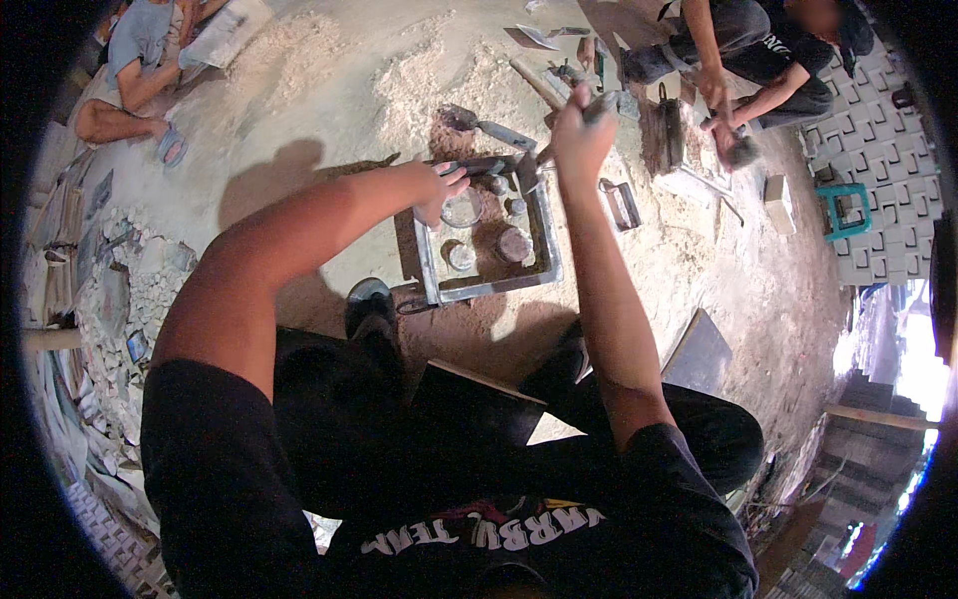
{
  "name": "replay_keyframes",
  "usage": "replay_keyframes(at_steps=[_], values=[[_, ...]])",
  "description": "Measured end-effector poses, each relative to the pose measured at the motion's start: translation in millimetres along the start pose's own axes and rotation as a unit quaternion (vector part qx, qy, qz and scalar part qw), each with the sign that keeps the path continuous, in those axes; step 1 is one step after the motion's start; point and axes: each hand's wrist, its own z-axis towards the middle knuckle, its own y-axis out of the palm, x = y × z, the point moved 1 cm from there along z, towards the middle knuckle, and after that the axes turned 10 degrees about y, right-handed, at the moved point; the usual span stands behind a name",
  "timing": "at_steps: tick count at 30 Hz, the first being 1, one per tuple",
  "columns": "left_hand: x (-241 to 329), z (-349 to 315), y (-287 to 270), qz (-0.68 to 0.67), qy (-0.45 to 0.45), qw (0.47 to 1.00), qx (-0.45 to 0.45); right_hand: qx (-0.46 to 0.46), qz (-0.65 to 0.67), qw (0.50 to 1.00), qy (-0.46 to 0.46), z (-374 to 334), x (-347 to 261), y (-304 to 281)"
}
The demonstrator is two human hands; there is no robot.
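A square metal moulding frame [496, 294] lies on the sandy ground in front of me, with several round pieces inside it. One is a pale reddish disc [514, 245], and a smaller whitish one [460, 257] sits nearer me. My left hand [435, 192] rests over the frame's far left corner with its fingers stretched out, next to a larger round piece [462, 210]. Raised beyond the far right corner, my right hand [582, 140] is closed round a tool with a rounded grey end [600, 108]. The hand hides most of this tool, so its kind is unclear.
A small trowel [504, 134] lies beyond the frame, with loose sand [419, 85] behind it. At the far right, a person works over another moulding box [671, 140]; someone else sits far left. A teal stool [844, 211] stands right. Broken pale rubble [120, 285] lies left.
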Motion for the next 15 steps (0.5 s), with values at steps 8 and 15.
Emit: replay_keyframes(at_steps=[8, 15], values=[[-18.5, 19.1, 37.9, 0.024, -0.004, 1.0, -0.002, -0.017, -0.058, 0.998, -0.018, -23.9, -6.5, -11.8], [5.6, 19.5, -4.8, 0.029, 0.009, 1.0, -0.004, 0.009, 0.043, 0.999, 0.012, -36.2, -5.3, -41.1]])
